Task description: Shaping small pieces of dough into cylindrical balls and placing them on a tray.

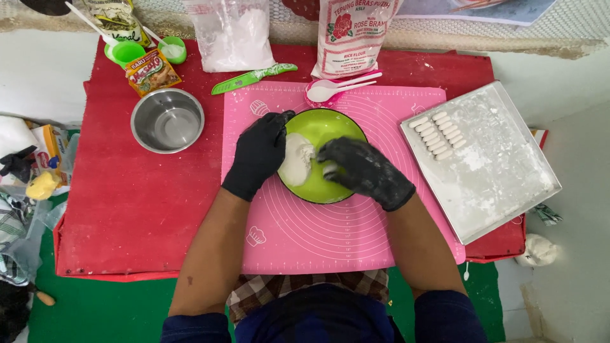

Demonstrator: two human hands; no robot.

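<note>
mid-shaping, by the look: left hand [259, 154] cupped on the green bowl [330, 130] rim beside the white dough [296, 159], right hand [365, 170] pinching a bit off inside. likely next: rolling it, setting it on the floured tray [502, 171].

Low red table [140, 209] fills mid view, seen from above. Under it green floor [95, 311] at bottom & left. Pale wall/floor [38, 70] to upper left; same pale surface [572, 146] on right side, w/ a white lump [537, 249] lying near table's right corner. Woven mat [495, 28] runs along top edge behind table. Clutter of bags & cloth [25, 184] at far left. Light even, soft, no hard shadows.
</note>
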